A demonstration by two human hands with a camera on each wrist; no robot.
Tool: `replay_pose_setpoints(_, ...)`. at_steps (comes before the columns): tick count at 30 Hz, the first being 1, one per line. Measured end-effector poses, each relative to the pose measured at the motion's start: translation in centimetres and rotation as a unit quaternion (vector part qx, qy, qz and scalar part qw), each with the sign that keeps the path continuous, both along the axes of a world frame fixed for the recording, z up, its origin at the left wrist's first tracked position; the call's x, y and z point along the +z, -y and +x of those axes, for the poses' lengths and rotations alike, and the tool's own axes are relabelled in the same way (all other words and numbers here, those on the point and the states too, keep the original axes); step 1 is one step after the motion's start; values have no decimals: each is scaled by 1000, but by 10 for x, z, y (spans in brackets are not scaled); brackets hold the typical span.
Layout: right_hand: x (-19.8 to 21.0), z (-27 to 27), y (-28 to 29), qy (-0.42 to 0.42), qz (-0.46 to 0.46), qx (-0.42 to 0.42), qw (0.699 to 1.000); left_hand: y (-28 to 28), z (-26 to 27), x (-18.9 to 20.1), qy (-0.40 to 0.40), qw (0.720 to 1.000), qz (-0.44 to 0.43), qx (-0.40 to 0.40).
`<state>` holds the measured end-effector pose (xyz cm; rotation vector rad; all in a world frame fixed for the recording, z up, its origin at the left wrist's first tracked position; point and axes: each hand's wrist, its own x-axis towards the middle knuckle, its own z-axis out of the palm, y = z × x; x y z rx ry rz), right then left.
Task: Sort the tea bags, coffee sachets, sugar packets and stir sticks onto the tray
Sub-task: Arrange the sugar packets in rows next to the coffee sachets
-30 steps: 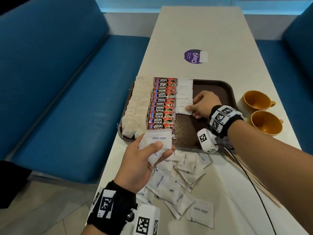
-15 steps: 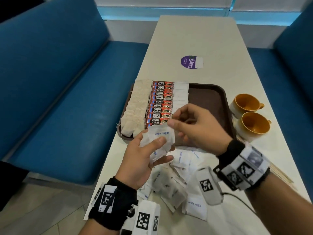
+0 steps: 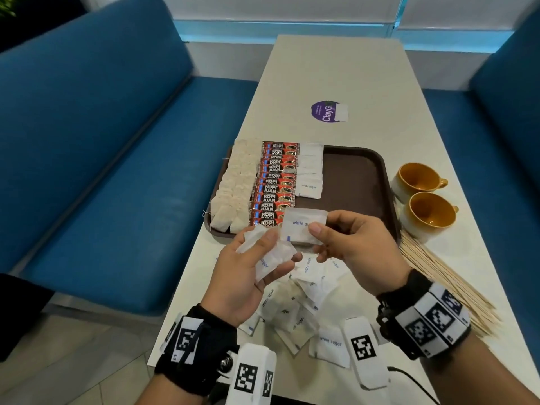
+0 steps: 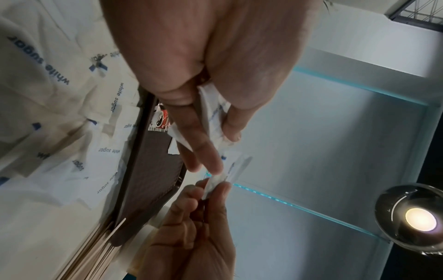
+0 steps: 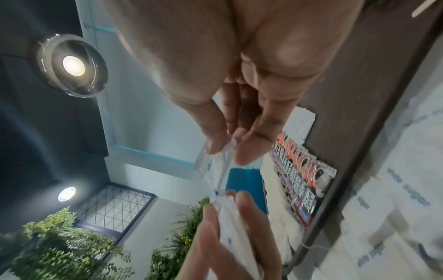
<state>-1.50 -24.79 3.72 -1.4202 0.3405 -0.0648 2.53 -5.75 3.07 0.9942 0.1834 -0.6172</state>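
Around my workspace: cups, sticker, benches.
I see two yellow cups (image 3: 420, 197) side by side, a purple sticker (image 3: 324, 111) mid-table (image 3: 336, 68), blue benches (image 3: 96, 159) flanking (ceiling lamp (image 5: 73, 65) overhead).

White sugar packet (image 3: 302, 228) pinched above tray (image 3: 350, 182) near edge.

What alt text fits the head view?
Over a pale table, the right hand pinches one white sugar packet off the small stack that the left hand holds. Beyond lies a brown tray with rows of tea bags, Kopi Juan sachets and sugar.
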Motion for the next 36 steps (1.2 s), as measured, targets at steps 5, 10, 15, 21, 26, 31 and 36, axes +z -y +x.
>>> replay_pose_setpoints(5, 1, 16, 22, -6, 20, -29, 999, -2, 7, -6, -23, 999, -26, 35)
replay_pose_setpoints(10, -10, 57, 51, -75, -82, -52, 992, -6, 16, -18, -36, 997, -61, 34)
replay_pose_setpoints(15, -40, 102, 70, -143, -149, -54, 977, -8, 24, -27, -36, 997, -65, 35)
replay_pose_setpoints(21, -69, 139, 75, -196, -196, -26, 961, -7, 30, -33, -31, 998, -50, 30)
replay_pose_setpoints(26, -73, 147, 75, -215, -213, -39, 952, -9, 33, -33, -30, 998, -48, 21)
replay_pose_setpoints(31, -72, 147, 75, -213, -230, -61, 948, -8, 34, -35, -36, 998, -47, 22)
replay_pose_setpoints(36, -70, 146, 73, -215, -234, -59, 946, -9, 34, -35, -36, 998, -48, 14)
